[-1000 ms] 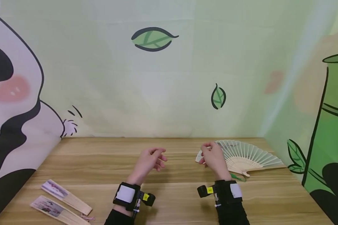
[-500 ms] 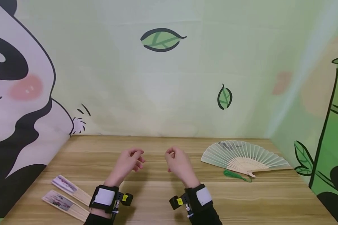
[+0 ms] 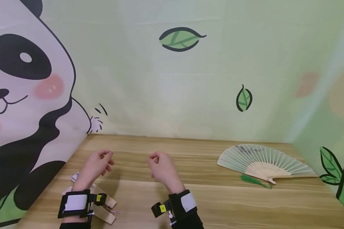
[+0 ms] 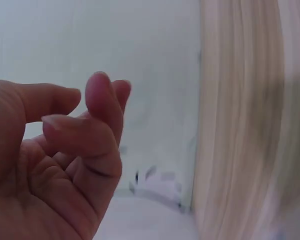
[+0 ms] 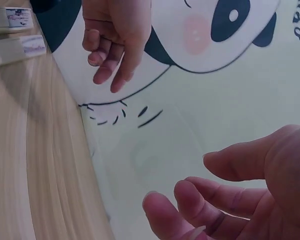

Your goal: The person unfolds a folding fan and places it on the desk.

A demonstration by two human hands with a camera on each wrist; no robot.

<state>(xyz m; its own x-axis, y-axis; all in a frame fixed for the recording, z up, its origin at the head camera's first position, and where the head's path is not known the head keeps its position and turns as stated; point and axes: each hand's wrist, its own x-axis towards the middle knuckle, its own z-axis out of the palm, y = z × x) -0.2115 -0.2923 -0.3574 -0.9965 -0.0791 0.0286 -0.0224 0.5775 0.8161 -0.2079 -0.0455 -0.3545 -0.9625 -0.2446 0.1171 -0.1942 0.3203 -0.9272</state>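
my left hand [image 3: 96,166] hung over the left part of the table [image 3: 212,200], its fingers loosely bent and pinching nothing. my right hand [image 3: 164,168] hung nearer the middle, thumb apart from the fingers, just as empty. of the 2 folded fans, the farther folded fan [image 3: 106,197] and the nearer folded fan [image 3: 104,213] both lay partly hidden behind my left wrist, with a pink tassel [image 3: 114,211] by their bare ends.

handling them well, i judged, called for clearing my wrist from above them, then pinching 1 fan by its slats, squeezed together so it would not spread, with the tassel kept free of my fingers.

the table's left edge ran close to the fans' printed ends, so pulling inward seemed safer than pushing out. at the back, the table met the painted backdrop [image 3: 137,79]. the spread fan [image 3: 261,163] reached almost to the right edge, its green tassel [image 3: 253,180] in front. bare wood between my right hand and that fan gave the most room.
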